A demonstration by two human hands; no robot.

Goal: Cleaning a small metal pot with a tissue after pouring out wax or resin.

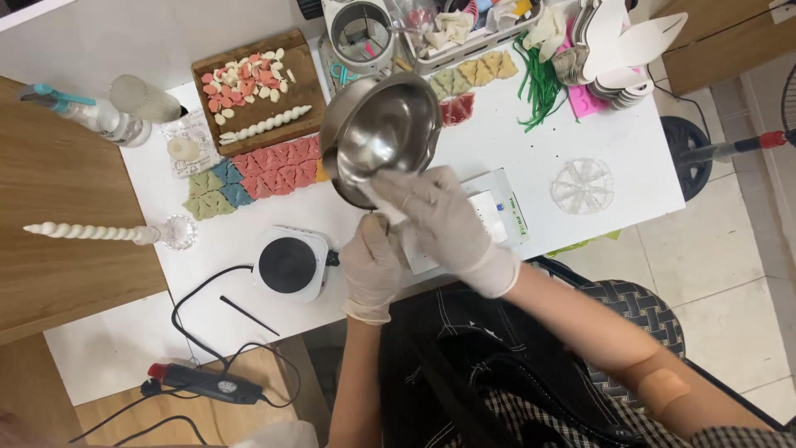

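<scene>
Pot point(381, 137) tilted above worktop point(580, 124), L hand point(371, 265) fingers closed on its handle; R hand point(444, 216) fingers pinch tissue point(377, 199) at rim. Risk: pot slips w/ gloves, drops onto hotplate point(288, 264).

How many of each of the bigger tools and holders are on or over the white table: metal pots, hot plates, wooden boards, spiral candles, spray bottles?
Metal pot, held by the left hand and wiped inside by the right hand: 1
Hot plate: 1
Wooden board: 1
Spiral candle: 1
Spray bottle: 1
Total: 5
</scene>
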